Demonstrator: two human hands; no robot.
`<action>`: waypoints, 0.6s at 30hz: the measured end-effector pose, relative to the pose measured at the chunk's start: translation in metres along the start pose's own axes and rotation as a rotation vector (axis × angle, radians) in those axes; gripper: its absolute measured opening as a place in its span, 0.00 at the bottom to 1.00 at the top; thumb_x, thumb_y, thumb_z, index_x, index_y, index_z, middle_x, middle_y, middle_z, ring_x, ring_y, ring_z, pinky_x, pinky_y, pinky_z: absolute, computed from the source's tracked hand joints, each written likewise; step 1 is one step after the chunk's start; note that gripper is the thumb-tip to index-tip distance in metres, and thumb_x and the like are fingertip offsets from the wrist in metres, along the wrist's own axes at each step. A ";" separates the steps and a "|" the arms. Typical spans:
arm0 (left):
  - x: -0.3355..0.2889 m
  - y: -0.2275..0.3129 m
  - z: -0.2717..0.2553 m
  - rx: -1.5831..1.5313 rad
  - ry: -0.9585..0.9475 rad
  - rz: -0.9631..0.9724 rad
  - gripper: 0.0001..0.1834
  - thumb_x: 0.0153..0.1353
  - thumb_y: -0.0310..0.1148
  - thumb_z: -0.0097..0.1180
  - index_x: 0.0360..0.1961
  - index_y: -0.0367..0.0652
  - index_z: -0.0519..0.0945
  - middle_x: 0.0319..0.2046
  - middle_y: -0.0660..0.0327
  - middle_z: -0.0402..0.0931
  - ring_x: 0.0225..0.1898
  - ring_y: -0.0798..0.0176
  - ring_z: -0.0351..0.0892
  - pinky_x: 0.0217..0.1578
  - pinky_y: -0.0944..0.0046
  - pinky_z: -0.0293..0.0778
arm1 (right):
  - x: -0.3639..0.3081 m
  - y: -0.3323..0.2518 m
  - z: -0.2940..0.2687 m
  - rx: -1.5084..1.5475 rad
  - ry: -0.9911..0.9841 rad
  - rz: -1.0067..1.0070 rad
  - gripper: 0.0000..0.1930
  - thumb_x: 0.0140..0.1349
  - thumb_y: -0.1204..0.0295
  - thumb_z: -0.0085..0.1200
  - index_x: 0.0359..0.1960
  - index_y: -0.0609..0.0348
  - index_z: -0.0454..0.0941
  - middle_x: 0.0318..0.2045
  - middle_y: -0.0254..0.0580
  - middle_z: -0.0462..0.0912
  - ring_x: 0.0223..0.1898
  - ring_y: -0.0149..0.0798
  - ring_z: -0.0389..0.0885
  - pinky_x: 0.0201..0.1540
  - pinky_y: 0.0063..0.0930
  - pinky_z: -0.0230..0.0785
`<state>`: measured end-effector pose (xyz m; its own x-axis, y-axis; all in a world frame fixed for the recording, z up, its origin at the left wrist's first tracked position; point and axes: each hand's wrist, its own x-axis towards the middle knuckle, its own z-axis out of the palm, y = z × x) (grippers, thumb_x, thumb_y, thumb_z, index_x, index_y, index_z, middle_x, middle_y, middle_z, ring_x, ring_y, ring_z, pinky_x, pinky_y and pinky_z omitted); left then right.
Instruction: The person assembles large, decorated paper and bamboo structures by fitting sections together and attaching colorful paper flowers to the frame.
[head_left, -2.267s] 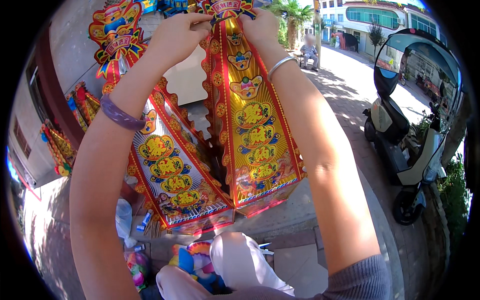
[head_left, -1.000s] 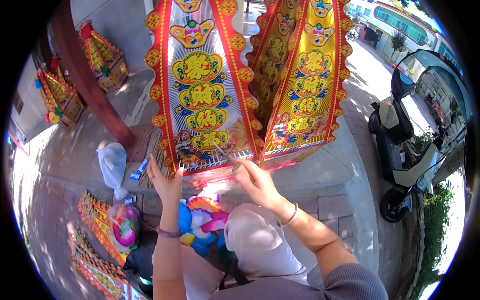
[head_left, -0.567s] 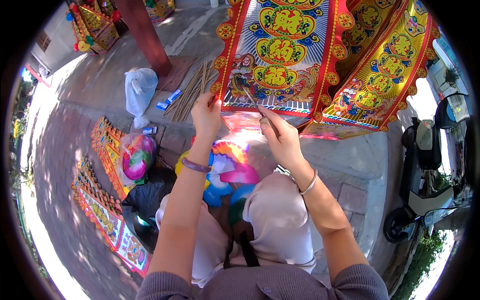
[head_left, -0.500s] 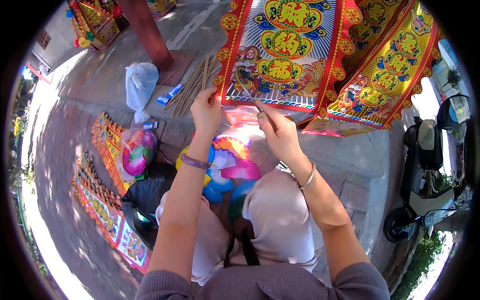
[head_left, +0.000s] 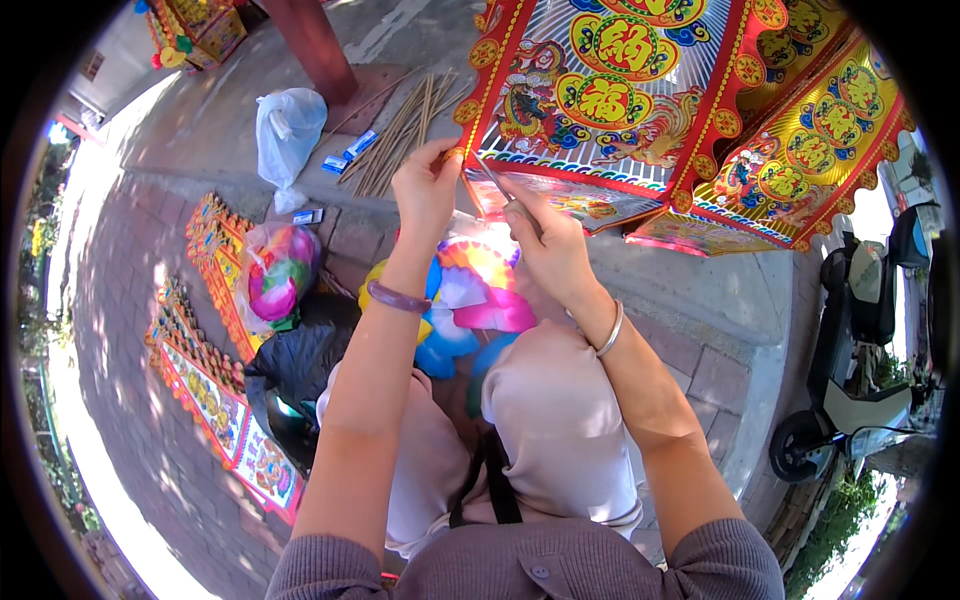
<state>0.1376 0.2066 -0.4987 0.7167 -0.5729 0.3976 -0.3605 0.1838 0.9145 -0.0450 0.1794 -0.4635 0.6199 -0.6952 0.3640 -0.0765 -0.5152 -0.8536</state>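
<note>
Your left hand pinched the lower corner of the red-and-gold paper lantern hanging before you; your right hand gripped a thin stick against it. A clear plastic bag on the pavement held colourful paper.

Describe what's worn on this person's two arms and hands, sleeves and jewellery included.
Both forearms are bare, with greyish-mauve sleeves pushed up near the elbows. The left hand has a purple bangle on its wrist. The right hand has a thin silver bangle on its wrist. No gloves; no rings can be made out.
</note>
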 end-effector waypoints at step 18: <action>0.000 0.005 0.004 0.037 0.000 0.047 0.13 0.54 0.18 0.55 0.42 0.38 0.81 0.31 0.57 0.81 0.29 0.67 0.79 0.33 0.69 0.74 | 0.004 0.011 0.007 0.033 0.008 0.012 0.18 0.59 0.75 0.54 0.53 0.58 0.75 0.32 0.48 0.82 0.31 0.46 0.82 0.35 0.32 0.72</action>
<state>0.1337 0.2047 -0.4947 0.6983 -0.5642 0.4405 -0.4158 0.1811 0.8912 -0.0380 0.1748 -0.4744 0.6129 -0.7050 0.3569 -0.0573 -0.4901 -0.8698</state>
